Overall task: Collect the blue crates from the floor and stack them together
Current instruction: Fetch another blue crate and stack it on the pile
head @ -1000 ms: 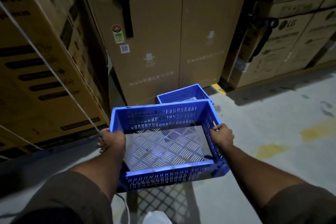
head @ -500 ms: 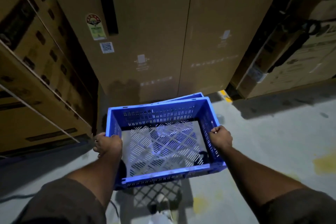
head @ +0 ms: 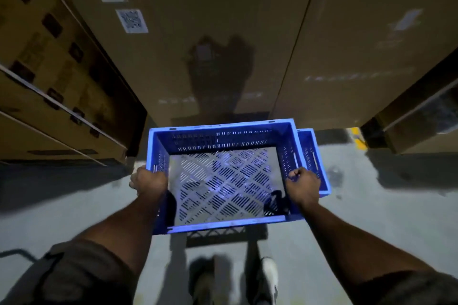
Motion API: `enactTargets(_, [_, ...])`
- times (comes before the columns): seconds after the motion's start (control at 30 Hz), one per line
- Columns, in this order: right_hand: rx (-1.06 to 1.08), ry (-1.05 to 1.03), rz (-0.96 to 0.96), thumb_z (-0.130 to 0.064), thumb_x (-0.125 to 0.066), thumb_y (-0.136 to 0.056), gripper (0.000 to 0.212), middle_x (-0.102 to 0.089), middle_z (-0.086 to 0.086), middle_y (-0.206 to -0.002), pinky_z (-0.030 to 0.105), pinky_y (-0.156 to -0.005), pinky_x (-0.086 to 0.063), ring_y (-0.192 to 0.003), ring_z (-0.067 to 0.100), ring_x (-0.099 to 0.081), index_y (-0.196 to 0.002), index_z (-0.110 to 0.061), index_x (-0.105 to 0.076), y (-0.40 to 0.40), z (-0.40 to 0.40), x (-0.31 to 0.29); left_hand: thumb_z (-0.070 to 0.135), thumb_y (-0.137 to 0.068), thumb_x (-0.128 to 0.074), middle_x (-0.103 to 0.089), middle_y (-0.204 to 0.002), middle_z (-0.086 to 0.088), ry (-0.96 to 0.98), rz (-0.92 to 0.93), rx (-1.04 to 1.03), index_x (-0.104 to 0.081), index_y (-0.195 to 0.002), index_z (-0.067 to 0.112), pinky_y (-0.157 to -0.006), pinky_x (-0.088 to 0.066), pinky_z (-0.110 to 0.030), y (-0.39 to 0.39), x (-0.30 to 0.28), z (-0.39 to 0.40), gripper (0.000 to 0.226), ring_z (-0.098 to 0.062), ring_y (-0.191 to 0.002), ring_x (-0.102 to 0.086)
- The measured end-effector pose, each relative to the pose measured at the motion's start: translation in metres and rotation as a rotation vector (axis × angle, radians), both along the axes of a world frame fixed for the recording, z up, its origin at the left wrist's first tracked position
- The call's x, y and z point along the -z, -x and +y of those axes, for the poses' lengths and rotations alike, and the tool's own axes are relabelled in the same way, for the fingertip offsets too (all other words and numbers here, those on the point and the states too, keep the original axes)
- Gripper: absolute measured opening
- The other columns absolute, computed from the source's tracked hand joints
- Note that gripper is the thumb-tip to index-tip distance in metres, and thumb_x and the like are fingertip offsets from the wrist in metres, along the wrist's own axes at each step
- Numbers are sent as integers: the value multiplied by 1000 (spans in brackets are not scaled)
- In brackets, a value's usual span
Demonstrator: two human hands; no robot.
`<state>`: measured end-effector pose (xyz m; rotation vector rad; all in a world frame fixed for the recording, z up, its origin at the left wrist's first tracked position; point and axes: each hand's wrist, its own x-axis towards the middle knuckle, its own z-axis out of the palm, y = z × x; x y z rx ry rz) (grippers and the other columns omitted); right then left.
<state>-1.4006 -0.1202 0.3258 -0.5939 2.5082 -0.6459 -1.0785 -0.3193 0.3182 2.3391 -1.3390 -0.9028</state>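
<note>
I hold an empty blue slotted crate in the air in front of me, level, with its open top up. My left hand grips its left wall and my right hand grips its right wall. A second blue crate sits on the floor below and behind it. Only that crate's right wall and corner show past the held one. The held crate hangs above it, shifted a little to the left.
Tall cardboard boxes stand right behind the crates, with more strapped boxes at the left and another box at the right. Grey concrete floor lies to both sides. My shoes show at the bottom.
I have stepped closer to the boxes and carried the held crate forward. It now covers most of the floor crate, which showed fully behind it a second ago.
</note>
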Motion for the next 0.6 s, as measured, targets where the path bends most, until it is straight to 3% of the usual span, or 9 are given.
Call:
enactTargets(0.13, [-50,-18,-9,-29,-54,-65,18,-66,15,-96,39,-93,-46,-99,39,-60,-79,-21,-61,35,-28,31,19,-75,-60,-62,-120,-27,-19,14,-26,-63,-122,8,-100,-45,-46,20,45,-19,49,-46,-116,-53])
enactTargets(0.3, [-110,-28,-7,-19,-63,-75,12,-59,18,-106,35,-97,-40,-108,41,-54,-87,-18,-63,64,-64,56,17,-76,-62,-67,-111,-27,64,13,-39,-66,-118,6,-97,-50,-46,47,67,-52,44,-46,-108,-60])
enactTargets(0.4, [-121,-9,16,-20,-63,-77,14,-57,17,-109,35,-97,-38,-111,40,-51,-91,-18,-62,75,-79,66,23,-70,-61,-69,-108,-21,103,43,-19,-66,-116,14,-96,-52,-48,52,88,-74,46,-42,-104,-64])
enactTargets(0.6, [-101,-23,97,-18,-62,-79,15,-45,19,-126,38,-94,-43,-123,39,-39,-94,-16,-61,76,-88,75,21,-72,-59,-66,-109,-18,74,-25,146,-59,-108,14,-92,-53,-48,68,99,-92,37,-41,-103,-62])
